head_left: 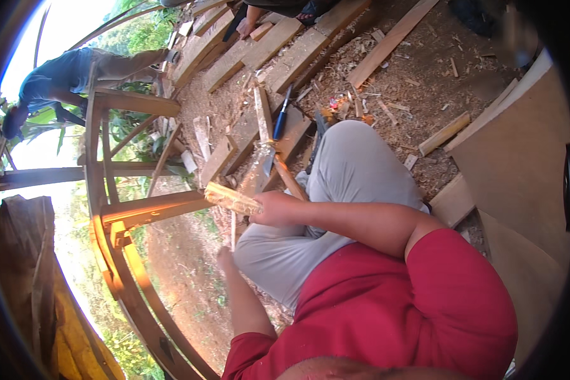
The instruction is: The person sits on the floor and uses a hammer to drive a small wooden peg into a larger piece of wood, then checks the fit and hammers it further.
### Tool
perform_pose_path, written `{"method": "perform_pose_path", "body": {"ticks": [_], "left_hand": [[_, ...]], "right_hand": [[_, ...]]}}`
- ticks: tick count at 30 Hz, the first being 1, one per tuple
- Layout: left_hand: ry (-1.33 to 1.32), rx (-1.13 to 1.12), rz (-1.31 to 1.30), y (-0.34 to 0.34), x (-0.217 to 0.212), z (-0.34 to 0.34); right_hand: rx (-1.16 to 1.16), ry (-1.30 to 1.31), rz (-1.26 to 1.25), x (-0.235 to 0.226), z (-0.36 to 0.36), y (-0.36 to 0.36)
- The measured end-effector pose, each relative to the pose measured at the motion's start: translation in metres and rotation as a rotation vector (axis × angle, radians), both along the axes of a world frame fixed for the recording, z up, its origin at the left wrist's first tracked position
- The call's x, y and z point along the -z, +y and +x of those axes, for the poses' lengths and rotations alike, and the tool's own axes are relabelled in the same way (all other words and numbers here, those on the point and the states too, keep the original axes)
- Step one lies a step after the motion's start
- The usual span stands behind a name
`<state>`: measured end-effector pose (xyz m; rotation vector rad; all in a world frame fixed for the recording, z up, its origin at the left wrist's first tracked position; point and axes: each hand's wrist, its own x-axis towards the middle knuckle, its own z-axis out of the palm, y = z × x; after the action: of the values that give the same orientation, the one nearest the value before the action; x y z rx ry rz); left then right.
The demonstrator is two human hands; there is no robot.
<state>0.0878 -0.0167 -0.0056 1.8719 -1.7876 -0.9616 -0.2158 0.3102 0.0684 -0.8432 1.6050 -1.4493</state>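
Observation:
In front of my bent knee, my right hand [276, 209] is closed around the end of a short, rough-cut block of wood [230, 197], lit bright by the sun. My left hand [224, 256] is low beside my left leg, close to a thin pale stick [233, 229]; its fingers are too small and blurred to read. Beyond the block, a tool with a flat metal blade [269, 163] lies next to a wooden handle [289, 179]; whether they join is hard to see. A blue-handled tool [280, 122] rests on the boards farther off.
Several thick planks [221, 68] lie across the shaving-strewn ground. A curved wooden railing [133, 307] runs along the left. One person [69, 79] bends beyond it; another person's hand [246, 28] is at the top. A large brown panel [519, 152] stands on the right.

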Motion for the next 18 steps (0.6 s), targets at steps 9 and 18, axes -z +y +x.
{"method": "perform_pose_path", "body": {"ticks": [9, 18], "left_hand": [[-0.041, 0.061, 0.232, -0.029, 0.042, 0.035], [-0.112, -0.007, 0.289, -0.024, 0.037, 0.044]], "right_hand": [[0.176, -0.091, 0.176, 0.082, -0.022, -0.05], [0.024, -0.033, 0.146, 0.061, -0.022, -0.047]]}}
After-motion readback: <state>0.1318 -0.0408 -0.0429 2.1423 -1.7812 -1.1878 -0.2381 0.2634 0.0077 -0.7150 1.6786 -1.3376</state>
